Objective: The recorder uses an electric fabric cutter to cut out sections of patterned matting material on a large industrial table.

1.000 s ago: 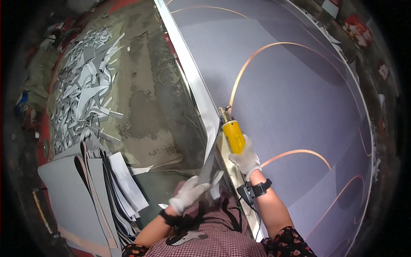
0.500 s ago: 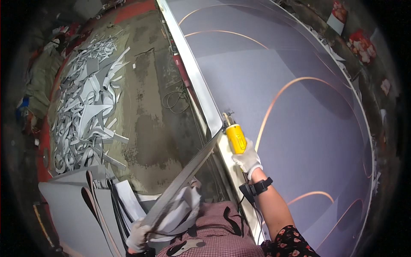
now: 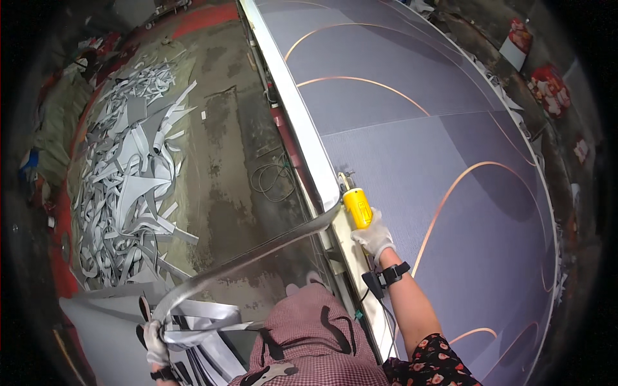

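Note:
My right hand (image 3: pixel 374 236), in a pale glove, is wrapped round a yellow handheld electric cutter (image 3: pixel 358 208). The cutter's head rests at the left edge of a large grey-purple sheet (image 3: pixel 393 161) patterned with thin gold arcs. From beside the cutter a long grey trimmed strip (image 3: pixel 251 248) curves away toward the lower left. My left hand (image 3: pixel 155 344), also gloved, is closed on the far end of that strip, with some looped lengths hanging from it. Ahead of the cutter, a white border (image 3: pixel 301 119) runs along the sheet's edge.
A big heap of grey and white offcuts (image 3: pixel 138 183) covers the floor at left. Grey sheet pieces (image 3: pixel 96 328) stand at lower left. A coiled cable (image 3: pixel 270 181) lies beside the table. A cord runs from the cutter past my right wrist. Red bags (image 3: pixel 550 90) sit beyond the right edge.
My left hand has moved left, drawing the strip farther out from the table. The cutter has advanced along the edge relative to the gold arcs, which sit lower in view.

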{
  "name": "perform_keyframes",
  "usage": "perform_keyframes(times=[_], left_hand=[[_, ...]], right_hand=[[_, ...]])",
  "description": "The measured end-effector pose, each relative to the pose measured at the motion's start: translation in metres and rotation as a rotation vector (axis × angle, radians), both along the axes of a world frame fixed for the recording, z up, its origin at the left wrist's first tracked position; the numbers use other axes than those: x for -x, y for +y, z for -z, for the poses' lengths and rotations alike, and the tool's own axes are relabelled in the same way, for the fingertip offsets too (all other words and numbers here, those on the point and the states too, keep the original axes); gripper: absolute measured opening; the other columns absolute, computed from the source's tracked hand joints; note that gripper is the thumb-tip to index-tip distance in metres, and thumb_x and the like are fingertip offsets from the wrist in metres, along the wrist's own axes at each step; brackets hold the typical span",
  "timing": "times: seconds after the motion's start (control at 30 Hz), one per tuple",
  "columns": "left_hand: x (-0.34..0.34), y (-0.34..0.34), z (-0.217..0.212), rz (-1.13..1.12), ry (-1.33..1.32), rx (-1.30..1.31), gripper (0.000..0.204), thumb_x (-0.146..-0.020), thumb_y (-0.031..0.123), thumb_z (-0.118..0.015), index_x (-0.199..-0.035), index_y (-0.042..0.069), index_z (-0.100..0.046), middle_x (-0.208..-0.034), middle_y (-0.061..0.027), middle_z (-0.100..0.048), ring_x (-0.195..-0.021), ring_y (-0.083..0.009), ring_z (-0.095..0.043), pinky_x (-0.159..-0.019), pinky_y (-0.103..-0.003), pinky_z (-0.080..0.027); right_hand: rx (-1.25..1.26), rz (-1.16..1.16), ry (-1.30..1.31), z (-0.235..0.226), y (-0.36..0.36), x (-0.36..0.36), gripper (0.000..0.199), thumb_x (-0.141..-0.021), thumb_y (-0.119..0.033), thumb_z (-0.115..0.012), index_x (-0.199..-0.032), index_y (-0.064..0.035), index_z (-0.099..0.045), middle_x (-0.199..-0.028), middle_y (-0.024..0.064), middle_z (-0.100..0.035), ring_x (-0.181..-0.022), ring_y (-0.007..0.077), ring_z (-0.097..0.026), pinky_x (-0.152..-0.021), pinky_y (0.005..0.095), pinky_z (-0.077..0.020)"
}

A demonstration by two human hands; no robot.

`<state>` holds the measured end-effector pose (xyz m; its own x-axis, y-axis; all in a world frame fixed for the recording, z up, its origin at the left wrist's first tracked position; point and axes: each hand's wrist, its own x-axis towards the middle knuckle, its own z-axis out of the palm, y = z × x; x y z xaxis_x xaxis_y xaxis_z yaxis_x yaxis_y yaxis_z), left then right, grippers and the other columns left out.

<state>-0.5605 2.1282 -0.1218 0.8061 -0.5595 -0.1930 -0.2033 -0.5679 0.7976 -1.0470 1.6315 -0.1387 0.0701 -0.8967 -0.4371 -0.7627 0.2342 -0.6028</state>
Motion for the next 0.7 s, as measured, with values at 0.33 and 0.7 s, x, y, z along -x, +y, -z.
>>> perform_keyframes(times=[0.33, 0.7], left_hand=[[0.157, -0.371, 0.055, 0.797, 0.09, -0.149, 0.033, -0.095, 0.023, -0.05, -0.119, 0.007, -0.067, -0.123, -0.0191, -0.063, -0.108, -0.0344, -0.063, -0.084, -0.045, -0.054], [0.222, -0.472, 0.074, 1.112, 0.198, -0.187, 0.038, -0.094, 0.036, -0.057, -0.113, 0.003, -0.061, -0.104, -0.0185, -0.063, -0.093, -0.0316, -0.065, -0.086, -0.038, -0.05]], right_hand=[[0.015, -0.001, -0.027, -0.002, -0.04, -0.033, 0.091, -0.066, -0.024, -0.076, -0.144, -0.0059, -0.032, -0.12, 0.0216, -0.061, -0.108, 0.0371, -0.063, -0.094, 0.0414, -0.0492], [-0.114, 0.054, 0.013, -0.027, -0.113, -0.106, 0.09, -0.069, -0.023, -0.071, -0.147, -0.0071, -0.028, -0.124, 0.0233, -0.059, -0.108, 0.0392, -0.062, -0.094, 0.0425, -0.0488]])
